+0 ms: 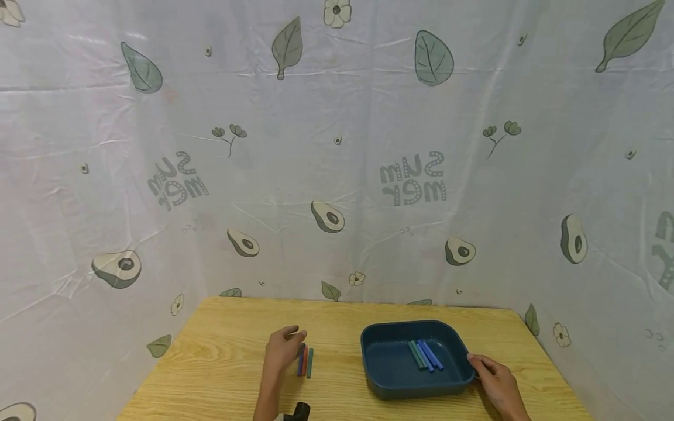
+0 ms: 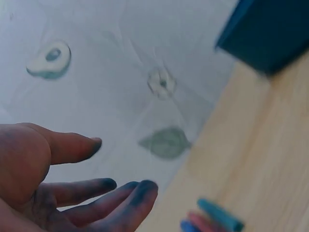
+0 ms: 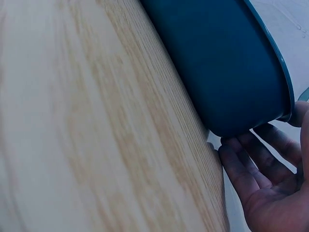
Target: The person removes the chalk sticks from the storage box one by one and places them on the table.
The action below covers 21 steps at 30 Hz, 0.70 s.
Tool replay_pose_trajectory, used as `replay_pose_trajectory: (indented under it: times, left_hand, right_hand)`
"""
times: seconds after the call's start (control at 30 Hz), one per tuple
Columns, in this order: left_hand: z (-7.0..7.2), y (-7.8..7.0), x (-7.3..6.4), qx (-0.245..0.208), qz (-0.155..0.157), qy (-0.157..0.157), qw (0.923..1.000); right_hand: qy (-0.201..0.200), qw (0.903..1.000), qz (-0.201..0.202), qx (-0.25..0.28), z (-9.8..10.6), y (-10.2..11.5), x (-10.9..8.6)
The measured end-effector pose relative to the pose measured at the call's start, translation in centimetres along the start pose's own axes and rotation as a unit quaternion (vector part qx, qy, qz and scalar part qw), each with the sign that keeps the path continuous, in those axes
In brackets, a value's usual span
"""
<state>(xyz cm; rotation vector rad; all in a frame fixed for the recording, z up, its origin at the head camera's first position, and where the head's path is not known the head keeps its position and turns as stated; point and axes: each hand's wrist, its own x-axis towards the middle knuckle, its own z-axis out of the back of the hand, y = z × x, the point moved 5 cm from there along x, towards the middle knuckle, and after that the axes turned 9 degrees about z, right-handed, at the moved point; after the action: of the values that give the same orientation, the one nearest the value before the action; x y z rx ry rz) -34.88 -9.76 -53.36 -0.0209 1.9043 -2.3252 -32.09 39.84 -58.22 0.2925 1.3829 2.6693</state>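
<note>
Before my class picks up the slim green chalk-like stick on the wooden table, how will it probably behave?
The green stick looks straight and thin, so it is probably stiff, light and perhaps easily snapped. Its seemingly rounded sides suggest it may roll if pushed across the table. Dark smudges on the left hand hint that it might shed colour.

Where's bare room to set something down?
Free: wooden tabletop left of the left hand; the strip between the loose colored sticks and blue tray; the tray's left interior. Crowded: around those sticks beside the left hand, and the tray's right end, where the right hand grips.
</note>
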Motion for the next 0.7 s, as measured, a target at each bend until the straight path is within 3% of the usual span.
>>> replay_pose_trajectory:
  times: [0.2, 0.3, 0.7]
  left_hand:
    - [-2.8, -2.2, -0.9, -0.104, 0.014, 0.083, 0.991]
    - [-4.4, -3.3, -1.4, -0.13, 0.022, 0.106, 0.9856]
    - [-11.9, -6.5, -2.7, -0.19, 0.045, 0.158, 0.9681]
  right_hand:
    - [0.011, 0.9999, 0.004, -0.005, -0.1, -0.2, 0.1]
    - [0.011, 0.9999, 0.004, -0.005, 0.0, -0.2, 0.1]
    - [0.007, 1.0, 0.002, 0.003, -0.2, -0.1, 0.1]
